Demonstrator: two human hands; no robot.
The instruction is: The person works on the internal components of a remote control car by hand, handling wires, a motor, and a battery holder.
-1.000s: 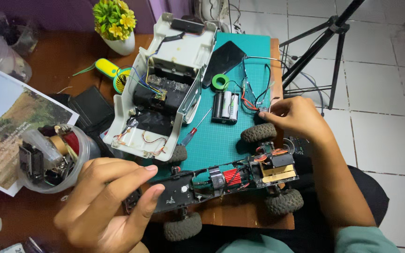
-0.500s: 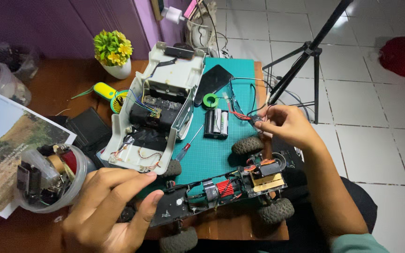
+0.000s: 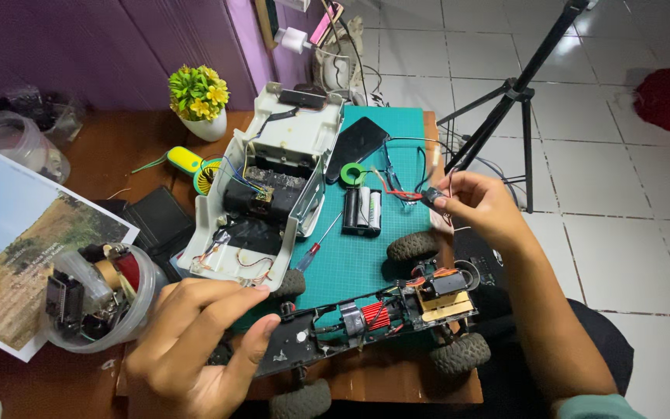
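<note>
A stripped toy car chassis (image 3: pixel 381 322) with knobby black tyres lies across the near edge of the green cutting mat (image 3: pixel 370 260). My left hand (image 3: pixel 195 341) rests over the chassis's left end, fingers partly curled, touching the black plate. My right hand (image 3: pixel 478 206) is raised above the mat's right edge, pinching a small black connector (image 3: pixel 428 196) on red and black wires. The white car body shell (image 3: pixel 265 194) lies upside down on the mat's left, wiring exposed. A black battery pack (image 3: pixel 361 211) and a red-handled screwdriver (image 3: pixel 316 247) lie between them.
A dark phone (image 3: pixel 355 147) and a green tape roll (image 3: pixel 353 175) lie at the mat's far end. A potted yellow-green plant (image 3: pixel 199 101), a yellow tool (image 3: pixel 184 163), a clear tub of parts (image 3: pixel 98 299) and a printed sheet (image 3: pixel 17 248) sit left. A black tripod (image 3: pixel 505 109) stands on the tiled floor.
My right hand has lifted off the front tyre and risen to the right with the wired connector pinched in it. My left hand stays on the chassis. The view has tilted forward.
</note>
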